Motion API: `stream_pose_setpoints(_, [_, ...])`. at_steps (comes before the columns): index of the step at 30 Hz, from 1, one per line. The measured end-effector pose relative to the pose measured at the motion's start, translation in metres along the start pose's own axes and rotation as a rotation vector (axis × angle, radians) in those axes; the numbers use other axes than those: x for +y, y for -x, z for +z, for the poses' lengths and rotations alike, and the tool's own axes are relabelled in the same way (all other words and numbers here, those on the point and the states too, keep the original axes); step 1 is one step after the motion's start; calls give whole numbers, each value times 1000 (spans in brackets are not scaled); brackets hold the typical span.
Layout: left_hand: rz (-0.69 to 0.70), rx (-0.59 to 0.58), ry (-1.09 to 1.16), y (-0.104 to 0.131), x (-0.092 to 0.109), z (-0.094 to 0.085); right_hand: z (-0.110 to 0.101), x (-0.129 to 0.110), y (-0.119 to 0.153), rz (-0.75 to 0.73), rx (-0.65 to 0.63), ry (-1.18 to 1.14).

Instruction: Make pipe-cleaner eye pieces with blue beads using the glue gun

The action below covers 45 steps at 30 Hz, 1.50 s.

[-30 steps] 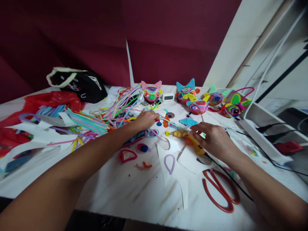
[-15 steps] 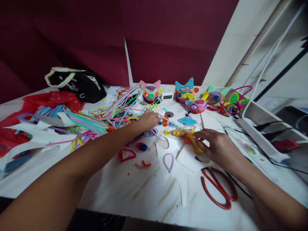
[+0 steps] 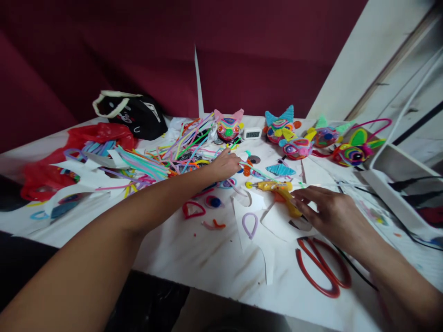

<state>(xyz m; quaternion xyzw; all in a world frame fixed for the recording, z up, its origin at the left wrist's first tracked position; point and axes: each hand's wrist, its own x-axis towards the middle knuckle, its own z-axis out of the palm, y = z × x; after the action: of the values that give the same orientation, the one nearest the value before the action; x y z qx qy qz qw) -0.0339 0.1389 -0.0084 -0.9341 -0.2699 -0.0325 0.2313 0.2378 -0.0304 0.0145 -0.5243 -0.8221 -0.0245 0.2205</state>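
Note:
My left hand (image 3: 226, 165) reaches across to a pile of coloured pipe cleaners (image 3: 188, 150). Its fingers are bent closed around a pale pipe cleaner (image 3: 258, 172) that sticks out to the right; the fingertips are partly hidden. My right hand (image 3: 327, 205) is beside the handle of a yellow hot glue gun (image 3: 273, 185), fingers apart and the tips at the handle. The gun lies over cut white paper (image 3: 256, 203), nozzle toward the left. Red-handled scissors (image 3: 321, 267) lie just below my right hand. A lilac pipe cleaner loop (image 3: 249, 225) rests on the paper.
Several colourful animal heads, such as a pink-eared one (image 3: 228, 127), stand along the back near a small digital clock (image 3: 252, 133). At left are a red plastic bag (image 3: 117, 133) and a black bag (image 3: 148, 117). A white power strip (image 3: 398, 198) is at right.
The view has swung left and slightly down, so everything appears shifted to the right and upward. Both hands keep nearly the same places over the table; the glue gun has not moved.

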Motion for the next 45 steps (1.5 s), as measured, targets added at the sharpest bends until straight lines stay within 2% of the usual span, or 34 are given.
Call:
stream_pose_setpoints(7, [-55,28,13,-7,5,4,-3,2,2,-5,-5,-12])
stream_pose_setpoints(11, [-63,21,41,-10,5,8,-6,1,4,-30,41,41])
stream_pose_setpoints(14, [-83,21,80,-8,3,3,-7,1,6,-44,64,59])
stream_pose_setpoints(17, [-101,38,147,-1,1,-14,-7,2,9,-18,25,34])
stream_pose_setpoints(20, [-118,92,235,12,6,-40,-7,4,12,4,-1,0])
stream_pose_setpoints(24, [-134,160,423,37,32,-73,-9,-1,16,32,-41,-65])
stream_pose_setpoints(27, [-163,84,850,54,60,-84,-9,-12,18,81,-135,-173])
stream_pose_setpoints(30, [-188,-64,1066,63,83,-85,-6,-23,21,106,-186,-240])
stream_pose_setpoints(32, [-227,-144,1118,64,92,-83,-3,-29,23,96,-211,-257])
stream_pose_setpoints(35, [-282,-194,1151,62,97,-80,1,-39,24,83,-252,-301])
stream_pose_setpoints(42, [-393,-224,1244,60,102,-83,14,-68,13,140,-286,-529])
stream_pose_setpoints(45, [-395,-193,1289,62,105,-81,21,-73,9,175,-277,-642])
